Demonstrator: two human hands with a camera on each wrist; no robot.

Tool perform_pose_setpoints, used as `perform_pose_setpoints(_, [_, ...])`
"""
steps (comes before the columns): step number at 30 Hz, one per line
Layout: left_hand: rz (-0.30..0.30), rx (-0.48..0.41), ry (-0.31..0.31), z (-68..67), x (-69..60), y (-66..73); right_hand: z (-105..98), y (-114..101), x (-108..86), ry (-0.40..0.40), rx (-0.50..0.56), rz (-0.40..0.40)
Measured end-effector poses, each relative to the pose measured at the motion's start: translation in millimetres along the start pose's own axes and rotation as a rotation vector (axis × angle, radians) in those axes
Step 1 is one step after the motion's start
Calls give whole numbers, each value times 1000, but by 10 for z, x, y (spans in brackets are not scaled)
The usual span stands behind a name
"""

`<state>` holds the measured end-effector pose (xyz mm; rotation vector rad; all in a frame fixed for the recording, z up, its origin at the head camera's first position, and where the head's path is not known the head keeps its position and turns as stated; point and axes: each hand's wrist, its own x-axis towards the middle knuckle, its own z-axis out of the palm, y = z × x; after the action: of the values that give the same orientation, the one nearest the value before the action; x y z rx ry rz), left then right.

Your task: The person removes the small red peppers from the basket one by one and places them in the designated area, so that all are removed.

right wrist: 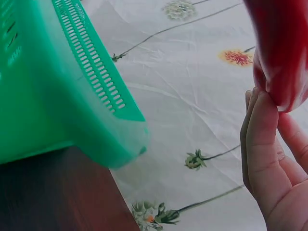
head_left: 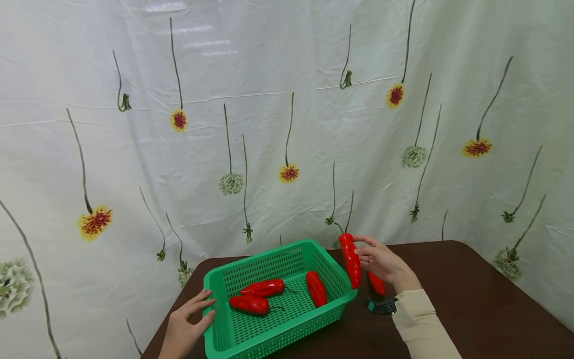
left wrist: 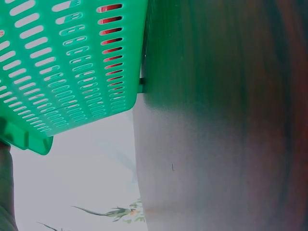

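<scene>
one red chili pepper (head_left: 350, 262), pinched in the right hand (head_left: 381, 262), by the right end of the green basket (head_left: 291, 329). left hand (head_left: 188, 316) rests on the basket's left rim, fingers loosely extended. i'd keep the pinch light, pepper clear of the rim, basket steady. count: five peppers (one held, three basket peppers (head_left: 317, 289), one loose pepper (head_left: 376, 282) right of the basket), one basket.

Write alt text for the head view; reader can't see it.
A person's right hand holds a shiny red pepper near the right rim of a green basket; the left hand touches the basket's left rim. Three red peppers lie in the basket and another shows on the dark table, partly hidden by the right hand, before a flower-printed cloth.
</scene>
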<state>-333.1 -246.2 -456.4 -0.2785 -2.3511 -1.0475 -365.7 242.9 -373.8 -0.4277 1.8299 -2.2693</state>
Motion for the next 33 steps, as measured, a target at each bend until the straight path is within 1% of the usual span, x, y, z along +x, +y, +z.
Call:
perform_pose_setpoints(4, [1,1,2,-1,-1,-3,-61,-3,-39,14,16,-4])
perform_pose_setpoints(10, [-12,4,-3,-4,-6,-2,-123,12,-80,40,14,-5])
perform_pose_setpoints(15, [-33,-1,-11,3,-8,2,-176,34,-120,74,-13,-1])
perform_pose_setpoints(20, [-29,0,-11,14,-11,-6,-247,54,-170,123,-40,-8])
perform_pose_setpoints(24, [-19,6,-9,14,-13,-11,-314,73,-207,146,-21,-19])
perform_pose_setpoints(27, [-20,7,-8,10,-11,-10,-366,87,-229,168,28,-26])
perform_pose_setpoints(30, [-13,4,-6,7,-6,-5,-415,97,-244,177,51,-29])
perform_pose_setpoints(33, [-2,-4,-1,9,0,5,-470,131,-248,195,32,-16])
